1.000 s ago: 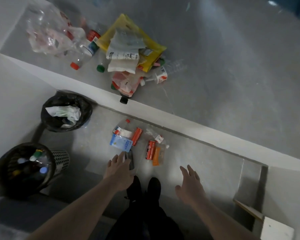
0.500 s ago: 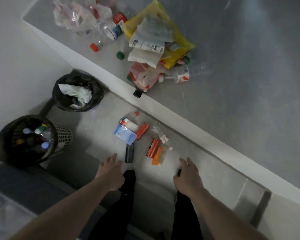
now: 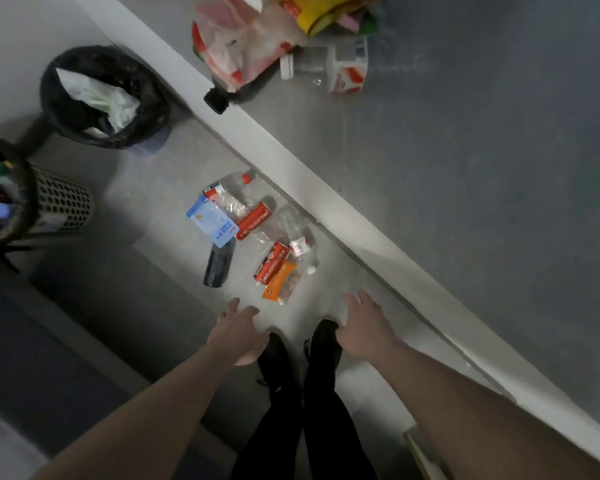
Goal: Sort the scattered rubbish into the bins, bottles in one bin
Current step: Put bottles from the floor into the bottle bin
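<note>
Both hands hover empty, left hand and right hand, each grip loose. At eleven o'clock from the left hand, the dark bottle lies on the floor, long axis running twelve to six.

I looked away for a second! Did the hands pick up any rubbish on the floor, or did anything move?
Nothing was picked up. The left hand, which hung over the dark bottle, drew back toward the shoes; the right hand stayed open and empty. The view swung, but the blue packet, cans and both bins lie as before.
</note>
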`<control>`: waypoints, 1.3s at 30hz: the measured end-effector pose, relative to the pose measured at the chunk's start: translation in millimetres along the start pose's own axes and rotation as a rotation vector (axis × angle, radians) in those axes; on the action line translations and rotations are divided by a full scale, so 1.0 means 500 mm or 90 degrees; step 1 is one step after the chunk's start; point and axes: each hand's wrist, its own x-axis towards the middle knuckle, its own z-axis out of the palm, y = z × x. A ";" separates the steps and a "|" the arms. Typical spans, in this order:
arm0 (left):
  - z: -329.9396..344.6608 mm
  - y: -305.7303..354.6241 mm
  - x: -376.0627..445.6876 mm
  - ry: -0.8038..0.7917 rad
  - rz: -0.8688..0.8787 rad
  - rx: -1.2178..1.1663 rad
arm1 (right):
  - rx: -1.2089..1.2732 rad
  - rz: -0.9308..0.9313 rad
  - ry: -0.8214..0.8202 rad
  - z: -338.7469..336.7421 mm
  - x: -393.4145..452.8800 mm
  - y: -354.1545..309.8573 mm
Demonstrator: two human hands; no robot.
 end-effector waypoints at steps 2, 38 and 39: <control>0.044 0.012 0.050 -0.007 0.007 -0.001 | -0.007 0.000 -0.007 0.020 0.054 0.010; 0.210 -0.070 0.485 0.310 0.110 -0.097 | 0.172 0.091 0.243 0.199 0.441 0.097; 0.198 -0.063 0.497 0.309 0.106 -0.092 | 0.162 0.073 0.260 0.188 0.435 0.099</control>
